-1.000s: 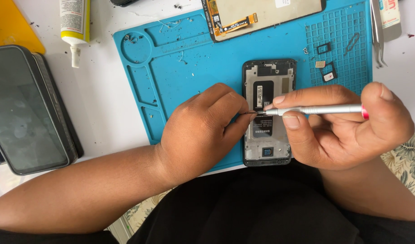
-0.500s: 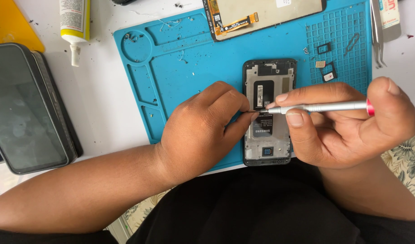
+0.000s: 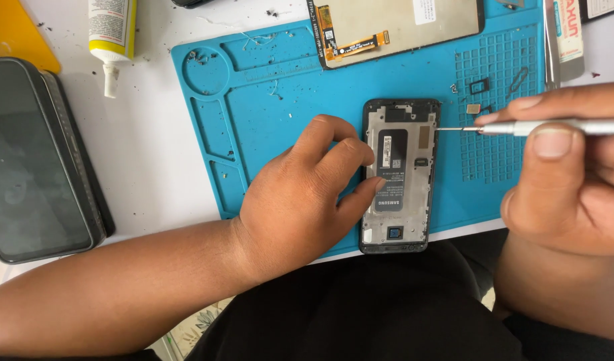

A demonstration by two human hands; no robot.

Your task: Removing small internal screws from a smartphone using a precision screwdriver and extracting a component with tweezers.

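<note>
Two hands are at work over an opened phone [image 3: 399, 175], which lies face down near the middle of a blue mat [image 3: 280, 100] on the white table [image 3: 153, 147], its near end at the table's edge. The left hand [image 3: 303, 200] is laid on the phone's left side, fingers loosely curled and pressing it flat, nothing pinched. The right hand [image 3: 567, 180] is closed around a slim silver screwdriver [image 3: 554, 127], thumb and forefinger pinching the shaft, and the tip is held just beside the phone's right edge, toward its far end. By the look of it, a small screw or part is being carried between the phone and the mat's grid; steady, fine placing of the tip would be called for next.

A white label with a dark panel is stuck on the phone's inner plate. At the far left a white tube [image 3: 111, 33] with a yellow band lies with its nozzle pointing nearward. At the far edge a detached screen [image 3: 397, 23] with an orange ribbon rests. At the left lies a dark tablet [image 3: 33, 160].
</note>
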